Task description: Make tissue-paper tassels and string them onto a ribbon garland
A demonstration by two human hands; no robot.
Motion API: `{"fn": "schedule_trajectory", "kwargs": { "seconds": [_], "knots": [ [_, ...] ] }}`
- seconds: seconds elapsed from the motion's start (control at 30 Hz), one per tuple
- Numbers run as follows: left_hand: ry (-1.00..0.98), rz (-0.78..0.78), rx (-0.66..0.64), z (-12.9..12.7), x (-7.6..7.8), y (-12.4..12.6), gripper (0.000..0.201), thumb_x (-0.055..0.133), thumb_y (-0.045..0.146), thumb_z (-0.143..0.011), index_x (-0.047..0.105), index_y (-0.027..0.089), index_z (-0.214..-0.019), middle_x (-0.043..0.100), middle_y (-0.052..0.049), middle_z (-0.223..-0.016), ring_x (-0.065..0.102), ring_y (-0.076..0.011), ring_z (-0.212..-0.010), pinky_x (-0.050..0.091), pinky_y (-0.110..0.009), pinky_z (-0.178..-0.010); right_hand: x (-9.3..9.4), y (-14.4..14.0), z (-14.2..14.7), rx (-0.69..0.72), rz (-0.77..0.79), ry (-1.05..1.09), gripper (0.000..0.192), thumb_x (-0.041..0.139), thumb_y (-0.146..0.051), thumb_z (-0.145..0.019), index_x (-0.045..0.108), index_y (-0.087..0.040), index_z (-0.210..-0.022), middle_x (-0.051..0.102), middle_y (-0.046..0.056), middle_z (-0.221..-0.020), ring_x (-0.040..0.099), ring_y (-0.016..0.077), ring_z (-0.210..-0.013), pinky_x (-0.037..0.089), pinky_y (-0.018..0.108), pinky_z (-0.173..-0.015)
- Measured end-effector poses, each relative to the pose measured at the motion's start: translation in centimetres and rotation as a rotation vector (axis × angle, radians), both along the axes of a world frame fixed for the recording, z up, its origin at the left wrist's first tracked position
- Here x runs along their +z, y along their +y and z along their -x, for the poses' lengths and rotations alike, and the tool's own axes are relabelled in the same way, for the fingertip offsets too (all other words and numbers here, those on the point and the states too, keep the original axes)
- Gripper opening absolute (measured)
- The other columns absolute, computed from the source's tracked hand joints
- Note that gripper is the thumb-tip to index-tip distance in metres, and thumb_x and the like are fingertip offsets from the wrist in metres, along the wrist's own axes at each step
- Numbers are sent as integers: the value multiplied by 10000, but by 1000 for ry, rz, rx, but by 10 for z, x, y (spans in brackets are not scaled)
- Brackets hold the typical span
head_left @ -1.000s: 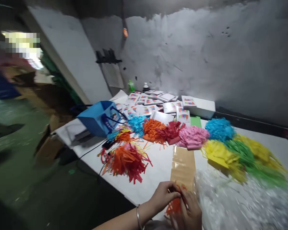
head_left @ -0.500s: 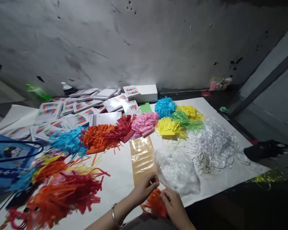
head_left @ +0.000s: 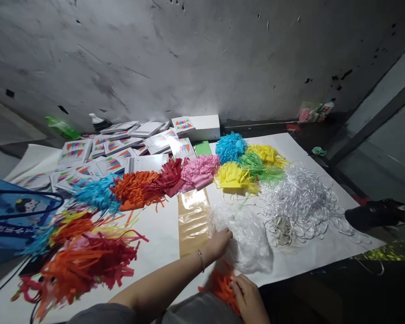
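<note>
My left hand (head_left: 220, 243), with a silver bangle at the wrist, rests on the near left side of a clear plastic bag (head_left: 248, 238) full of whitish pieces. Its fingers are curled together, and what is between them, if anything, is hidden. Low in the view, close to my body, my right hand (head_left: 248, 294) is closed on an orange paper tassel (head_left: 221, 283) with cut strips. Left of the bag lies a brown sheet with a glossy film (head_left: 193, 220).
Tassel bundles in blue, orange, red, pink (head_left: 200, 171), yellow and green cross the white-covered table (head_left: 162, 243). A mixed tassel pile (head_left: 87, 265) lies front left, beside a blue bag (head_left: 13, 216). White strings (head_left: 300, 198) heap at right. Printed packs (head_left: 118, 144) are stacked behind.
My left hand has left the orange tassel and moved up and right onto the plastic bag. My right hand keeps the tassel, slightly lower. The view has shifted a little.
</note>
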State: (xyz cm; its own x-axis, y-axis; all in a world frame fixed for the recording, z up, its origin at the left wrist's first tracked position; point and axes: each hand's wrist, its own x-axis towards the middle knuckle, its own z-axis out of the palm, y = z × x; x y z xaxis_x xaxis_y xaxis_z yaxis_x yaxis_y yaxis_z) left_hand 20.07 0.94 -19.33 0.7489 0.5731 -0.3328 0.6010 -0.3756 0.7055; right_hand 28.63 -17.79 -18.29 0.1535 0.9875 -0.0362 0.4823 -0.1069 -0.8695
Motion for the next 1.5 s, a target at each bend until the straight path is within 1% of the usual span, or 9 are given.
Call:
{"fn": "schedule_trajectory", "kwargs": {
  "seconds": [0.13, 0.3, 0.43, 0.5, 0.63, 0.87, 1.13, 1.27, 1.5],
  "knots": [
    [-152, 144, 196, 8, 6, 2, 69, 608, 211, -800, 643, 152, -808, 592, -54, -870, 552, -182, -797, 442, -323, -786, -2, 4, -9, -33, -21, 10, 450, 315, -439, -993, 627, -209, -766, 651, 42, -743, 627, 176, -710, 442, 246, -660],
    [-390, 474, 417, 25, 34, -10, 391, 603, 518, -822, 616, 131, -876, 551, -8, -702, 544, -126, -624, 438, -242, -584, 25, 22, -18, -130, -65, 74, 392, 376, -422, -983, 652, -206, -808, 677, 44, -769, 654, 176, -737, 482, 229, -673],
    [-714, 1023, 682, 47, 75, -30, 383, 872, 347, -597, 645, 119, -806, 577, -4, -689, 552, -99, -621, 395, -198, -551, 62, 40, -8, -139, -147, 99, 311, 414, -368, -978, 656, -205, -868, 682, 36, -790, 657, 160, -747, 486, 211, -674],
    [-806, 1143, 740, 59, 93, -39, 346, 900, 242, -559, 667, 114, -781, 610, -12, -674, 560, -94, -600, 386, -196, -545, 79, 48, 3, -87, -198, 84, 279, 422, -332, -976, 652, -211, -873, 670, 27, -781, 646, 149, -727, 480, 209, -669],
    [-883, 1056, 791, 82, 113, -51, 289, 888, 239, -588, 692, 109, -756, 643, -13, -622, 558, -90, -536, 399, -210, -556, 103, 59, 28, 9, -279, 15, 265, 440, -272, -963, 634, -216, -791, 638, 3, -703, 618, 127, -646, 461, 199, -626],
    [-908, 918, 873, 115, 122, -63, 318, 878, 315, -598, 680, 120, -752, 674, -17, -627, 591, -119, -543, 439, -239, -577, 120, 66, 55, 149, -298, 8, 262, 435, -250, -955, 622, -208, -777, 619, -5, -674, 610, 116, -625, 452, 191, -613],
    [-835, 645, 699, 146, 136, -67, 175, 788, 271, -697, 690, 133, -739, 656, -12, -676, 583, -124, -606, 466, -243, -609, 137, 70, 65, 311, -85, -31, 331, 442, -314, -949, 611, -201, -687, 622, -8, -631, 596, 126, -600, 409, 208, -573],
    [-736, 448, 640, 156, 144, -67, 36, 727, 175, -725, 705, 146, -729, 660, -18, -725, 587, -134, -679, 471, -240, -659, 136, 70, 71, 323, -144, -64, 312, 445, -308, -940, 606, -207, -693, 617, -5, -631, 596, 132, -592, 420, 217, -566],
    [-755, 516, 644, 166, 144, -67, 95, 730, 228, -745, 707, 141, -773, 646, -26, -757, 590, -137, -678, 486, -248, -653, 135, 71, 81, 360, -186, -92, 290, 428, -285, -947, 603, -220, -725, 626, -2, -652, 605, 135, -602, 440, 223, -559]
  ]
}}
